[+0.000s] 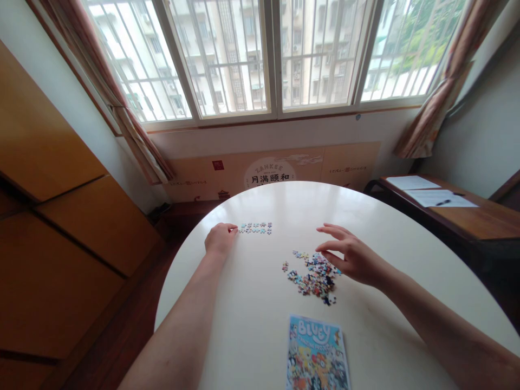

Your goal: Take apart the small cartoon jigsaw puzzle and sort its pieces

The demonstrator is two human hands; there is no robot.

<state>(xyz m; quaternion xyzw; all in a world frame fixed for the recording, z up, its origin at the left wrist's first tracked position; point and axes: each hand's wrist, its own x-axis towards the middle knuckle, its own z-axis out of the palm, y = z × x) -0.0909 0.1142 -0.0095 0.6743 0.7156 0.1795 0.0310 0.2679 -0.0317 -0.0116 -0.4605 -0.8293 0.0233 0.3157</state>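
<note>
My left hand (220, 238) rests on the white round table (365, 216), its fingers curled with the tips touching the left end of a short joined row of puzzle pieces (255, 228). My right hand (350, 254) hovers with fingers spread just over the right side of a loose heap of colourful puzzle pieces (312, 275); nothing is held in it. A Bluey puzzle box or picture card (317, 355) lies flat near the table's front edge.
A wooden side desk (479, 219) with white papers (430, 191) and a pen (442, 202) stands at the right. Wooden cabinets (52, 216) line the left wall. A barred window (272, 54) with curtains and a printed cardboard panel (270, 170) lie behind the table.
</note>
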